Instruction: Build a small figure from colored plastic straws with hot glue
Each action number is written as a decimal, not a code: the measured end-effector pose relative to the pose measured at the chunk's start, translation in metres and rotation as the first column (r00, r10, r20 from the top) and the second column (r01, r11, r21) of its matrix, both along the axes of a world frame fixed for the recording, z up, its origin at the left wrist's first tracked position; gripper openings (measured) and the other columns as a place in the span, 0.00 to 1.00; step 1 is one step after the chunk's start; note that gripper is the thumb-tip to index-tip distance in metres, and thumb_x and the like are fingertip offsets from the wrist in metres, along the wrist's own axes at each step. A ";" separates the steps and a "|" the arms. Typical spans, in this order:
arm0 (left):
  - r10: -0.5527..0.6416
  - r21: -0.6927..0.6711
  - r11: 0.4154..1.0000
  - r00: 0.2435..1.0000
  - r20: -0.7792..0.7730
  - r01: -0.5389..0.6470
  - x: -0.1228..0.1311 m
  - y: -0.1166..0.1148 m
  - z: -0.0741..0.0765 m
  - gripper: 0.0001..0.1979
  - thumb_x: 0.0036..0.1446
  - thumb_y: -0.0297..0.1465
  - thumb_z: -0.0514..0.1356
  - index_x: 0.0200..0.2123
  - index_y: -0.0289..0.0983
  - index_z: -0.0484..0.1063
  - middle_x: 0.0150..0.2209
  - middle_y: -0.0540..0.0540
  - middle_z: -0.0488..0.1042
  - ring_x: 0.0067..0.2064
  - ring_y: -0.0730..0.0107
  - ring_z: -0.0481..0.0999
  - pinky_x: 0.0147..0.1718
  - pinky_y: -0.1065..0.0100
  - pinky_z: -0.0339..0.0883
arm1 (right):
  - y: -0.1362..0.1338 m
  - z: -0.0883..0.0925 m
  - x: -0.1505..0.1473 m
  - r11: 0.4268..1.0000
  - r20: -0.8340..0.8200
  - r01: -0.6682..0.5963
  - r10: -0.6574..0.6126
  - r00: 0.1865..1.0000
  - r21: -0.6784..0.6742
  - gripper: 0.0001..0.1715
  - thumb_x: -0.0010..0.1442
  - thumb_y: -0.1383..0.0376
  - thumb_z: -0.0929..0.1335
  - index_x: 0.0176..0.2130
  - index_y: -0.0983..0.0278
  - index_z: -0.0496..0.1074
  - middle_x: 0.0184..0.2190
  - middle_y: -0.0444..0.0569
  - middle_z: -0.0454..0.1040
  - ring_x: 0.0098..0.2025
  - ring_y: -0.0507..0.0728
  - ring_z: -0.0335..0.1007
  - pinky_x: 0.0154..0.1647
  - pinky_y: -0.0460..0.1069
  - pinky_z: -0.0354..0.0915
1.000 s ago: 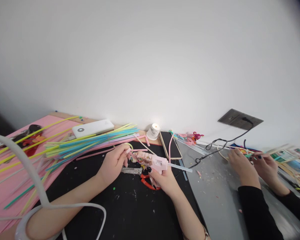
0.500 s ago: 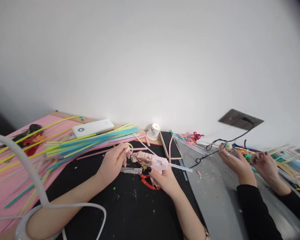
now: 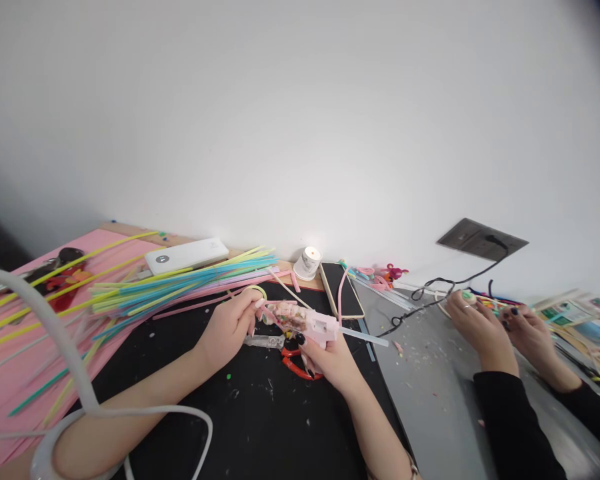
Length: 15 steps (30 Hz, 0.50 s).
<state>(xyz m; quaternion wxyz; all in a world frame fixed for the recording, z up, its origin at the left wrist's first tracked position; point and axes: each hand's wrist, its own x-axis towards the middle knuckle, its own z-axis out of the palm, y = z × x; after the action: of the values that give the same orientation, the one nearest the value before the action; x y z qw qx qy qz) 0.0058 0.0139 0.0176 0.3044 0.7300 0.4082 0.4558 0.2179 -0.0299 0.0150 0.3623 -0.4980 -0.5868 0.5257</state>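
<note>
My right hand [image 3: 330, 357] is wrapped round a pink hot glue gun [image 3: 320, 325]. A translucent glue stick [image 3: 364, 335] sticks out of its back end. The gun's stained nozzle end points left, at the fingertips of my left hand [image 3: 227, 327]. Those fingers are pinched on a small pipe cleaner piece, whose yellow-green loop [image 3: 260, 289] shows above them; the rest is mostly hidden. Below the gun, red-handled scissors [image 3: 295, 363] and a clear plastic piece [image 3: 265, 341] lie on the black mat [image 3: 220, 420].
Many coloured pipe cleaners [image 3: 180, 287] lie at left by a white power bank [image 3: 187, 257]. Behind my hands stand a paper cup [image 3: 308, 263] and a phone [image 3: 343, 290]. A black cord [image 3: 420, 308] runs to the wall socket [image 3: 483, 239]. A co-worker's hands [image 3: 485, 333] work at right.
The glue gun and my right hand have shifted slightly right, and my left fingertips have moved slightly right too. The co-worker's hands have come closer together.
</note>
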 end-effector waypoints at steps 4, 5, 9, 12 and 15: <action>-0.019 -0.005 1.000 1.000 0.000 0.019 0.000 -0.001 -0.001 0.12 0.65 0.31 0.45 0.30 0.40 0.62 0.22 0.56 0.64 0.19 0.75 0.66 0.26 0.70 0.63 | 0.000 0.002 -0.001 1.000 -0.008 -0.011 0.011 1.000 0.010 0.18 0.59 0.60 0.66 0.49 0.61 0.70 0.16 0.38 0.61 0.15 0.48 0.51 0.15 0.42 0.49; -0.019 -0.005 1.000 1.000 -0.001 0.019 0.000 -0.002 -0.001 0.12 0.65 0.31 0.45 0.29 0.40 0.62 0.22 0.56 0.64 0.19 0.75 0.66 0.26 0.70 0.63 | 0.000 0.003 -0.001 1.000 -0.010 -0.015 0.015 1.000 0.014 0.18 0.59 0.61 0.66 0.49 0.61 0.70 0.16 0.38 0.61 0.15 0.48 0.51 0.15 0.42 0.49; -0.012 0.000 1.000 1.000 -0.005 0.012 -0.001 -0.002 -0.001 0.12 0.65 0.31 0.45 0.30 0.40 0.63 0.22 0.55 0.65 0.20 0.75 0.67 0.26 0.71 0.63 | 0.000 0.002 -0.002 1.000 -0.012 -0.010 0.010 1.000 0.008 0.18 0.58 0.60 0.66 0.49 0.61 0.70 0.15 0.37 0.60 0.15 0.47 0.50 0.14 0.42 0.49; -0.006 -0.004 1.000 1.000 0.003 0.006 -0.001 0.000 -0.001 0.12 0.65 0.31 0.45 0.30 0.40 0.63 0.21 0.56 0.64 0.19 0.75 0.67 0.26 0.71 0.63 | 0.001 -0.001 -0.001 1.000 0.006 0.004 -0.004 1.000 -0.007 0.17 0.57 0.60 0.67 0.47 0.62 0.70 0.14 0.38 0.61 0.15 0.47 0.51 0.15 0.42 0.50; 0.011 -0.017 1.000 1.000 0.013 -0.011 -0.002 0.001 0.000 0.12 0.65 0.31 0.46 0.30 0.40 0.63 0.23 0.55 0.66 0.20 0.74 0.68 0.26 0.70 0.63 | 0.001 -0.002 0.000 1.000 0.015 0.016 -0.015 1.000 -0.018 0.17 0.57 0.59 0.68 0.46 0.62 0.71 0.14 0.38 0.62 0.15 0.48 0.52 0.14 0.42 0.50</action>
<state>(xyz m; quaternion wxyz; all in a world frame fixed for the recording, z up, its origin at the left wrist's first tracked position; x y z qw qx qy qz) 0.0042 0.0146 0.0174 0.3107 0.7221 0.4140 0.4588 0.2179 -0.0287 0.0133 0.3577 -0.5095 -0.5808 0.5245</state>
